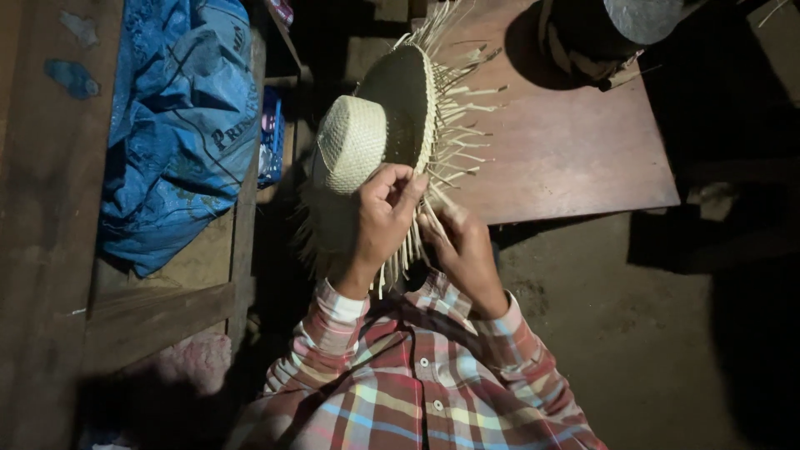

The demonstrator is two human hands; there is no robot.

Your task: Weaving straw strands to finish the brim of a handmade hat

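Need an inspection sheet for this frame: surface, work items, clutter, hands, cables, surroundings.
Surface: reddish wooden table, mostly bare, dimly lit.
Job's things: unfinished woven straw hat, tilted on edge, loose straw ends sticking out round the brim.
Clutter: dark rounded object at the table's far edge.
Hands: left hand grips the brim; right hand pinches strands.
Cables: nothing seen.
Surroundings: blue plastic sack on a wooden frame, dirt floor.

This looks like a small, dark home workshop where hats get woven by hand. A half-made straw hat [379, 137] with loose strips sits in the middle. A worn wooden table [567, 150] stands at the upper right, a dirt floor [617, 333] below it, and a blue plastic sack [179, 125] at the upper left.
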